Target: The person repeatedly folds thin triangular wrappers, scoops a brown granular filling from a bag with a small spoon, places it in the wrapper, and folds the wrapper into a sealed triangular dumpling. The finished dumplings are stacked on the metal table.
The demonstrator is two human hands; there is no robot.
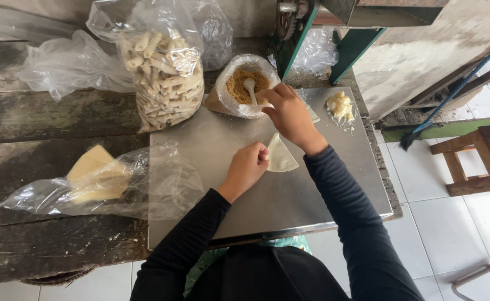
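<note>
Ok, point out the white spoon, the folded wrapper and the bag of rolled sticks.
white spoon (249, 85), head view, on its bowl.
folded wrapper (281, 158), head view, its flat middle.
bag of rolled sticks (164, 78), head view, the bag's front.

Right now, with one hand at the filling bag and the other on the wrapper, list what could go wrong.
1. The right hand reaches over the spoon in the open bag of brown filling; a nudge might tip the soft bag and spill it.
2. The left hand pins only one corner of the folded wrapper; it may unfold or slide on the steel tray.
</note>
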